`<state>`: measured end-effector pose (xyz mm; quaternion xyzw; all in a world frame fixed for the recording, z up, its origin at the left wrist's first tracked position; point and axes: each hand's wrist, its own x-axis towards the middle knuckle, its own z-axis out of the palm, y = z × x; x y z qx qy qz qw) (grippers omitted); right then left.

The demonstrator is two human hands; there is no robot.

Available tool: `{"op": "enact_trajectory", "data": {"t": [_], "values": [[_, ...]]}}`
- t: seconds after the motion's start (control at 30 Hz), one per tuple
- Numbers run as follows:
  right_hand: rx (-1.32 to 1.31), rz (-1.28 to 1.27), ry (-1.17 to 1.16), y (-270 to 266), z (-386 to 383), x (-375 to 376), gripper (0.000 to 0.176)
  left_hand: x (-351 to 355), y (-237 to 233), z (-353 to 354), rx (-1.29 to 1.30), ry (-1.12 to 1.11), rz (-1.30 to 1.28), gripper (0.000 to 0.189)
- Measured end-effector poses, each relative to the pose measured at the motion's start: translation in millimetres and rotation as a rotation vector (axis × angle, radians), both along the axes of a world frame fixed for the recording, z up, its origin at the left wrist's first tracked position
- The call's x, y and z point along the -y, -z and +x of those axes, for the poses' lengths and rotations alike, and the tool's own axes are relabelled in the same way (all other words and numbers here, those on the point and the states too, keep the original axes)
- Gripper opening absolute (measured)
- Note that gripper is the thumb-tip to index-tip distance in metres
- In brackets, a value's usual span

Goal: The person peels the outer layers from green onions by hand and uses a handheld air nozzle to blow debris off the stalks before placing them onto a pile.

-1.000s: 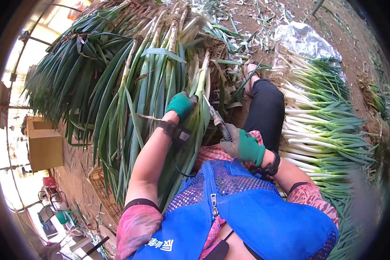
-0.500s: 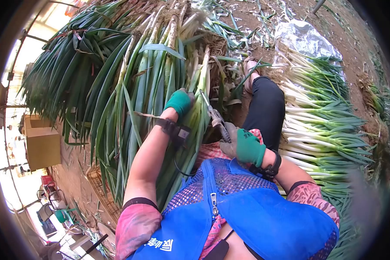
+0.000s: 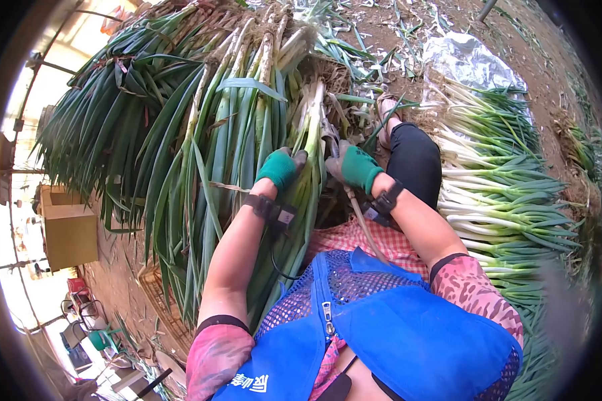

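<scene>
My left hand, in a green glove with grey fingertips, is closed on a green onion whose white end points away from me. Gloved the same way, my right hand grips an air blow gun just right of that stalk. The gun's nozzle lies close along the white part, and a thin hose runs from it back toward my lap. Under and left of my left hand spreads a thick pile of untrimmed green onions, roots pointing away.
Cleaned green onions lie in a long row at the right, over a silver sheet. My bent leg is between row and pile. A yellow crate and a cardboard box stand at the left. Leaf scraps litter the soil.
My right hand has moved forward and left with the air blow gun, up beside the green onion. The hose now shows below it. My left hand has shifted only slightly.
</scene>
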<state>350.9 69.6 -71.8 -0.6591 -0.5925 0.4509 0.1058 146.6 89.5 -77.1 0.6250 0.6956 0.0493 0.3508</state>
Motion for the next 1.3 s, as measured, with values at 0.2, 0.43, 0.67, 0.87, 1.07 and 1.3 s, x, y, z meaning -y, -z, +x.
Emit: {"op": "enact_trajectory", "data": {"t": [0.2, 0.43, 0.67, 0.87, 1.07, 1.3], "values": [[-0.092, 0.031, -0.157, -44.3, 34.0, 92.4, 0.044, 1.8, 3.4, -1.5, -0.024, -0.001, 0.050, 0.050], [-0.201, 0.160, -0.274, -66.6, 41.3, 136.4, 0.041, 1.5, 3.9, 1.2, -0.102, -0.012, 0.093, 0.046], [-0.144, 0.119, -0.353, -72.4, 41.2, 140.2, 0.042, -0.8, 16.1, -3.9, -0.132, -0.041, 0.131, 0.044], [-0.040, 0.166, -0.277, -57.6, 34.0, 117.7, 0.044, 1.9, 10.3, 3.3, -0.143, -0.077, 0.102, 0.043], [0.167, 0.079, -0.171, -8.8, 6.6, 8.7, 0.052, 1.1, 17.5, 1.2, -0.157, -0.035, 0.100, 0.037], [0.215, 0.048, -0.129, 45.3, 2.5, -91.7, 0.050, 1.5, 19.0, 2.6, -0.181, 0.016, 0.052, 0.037]]}}
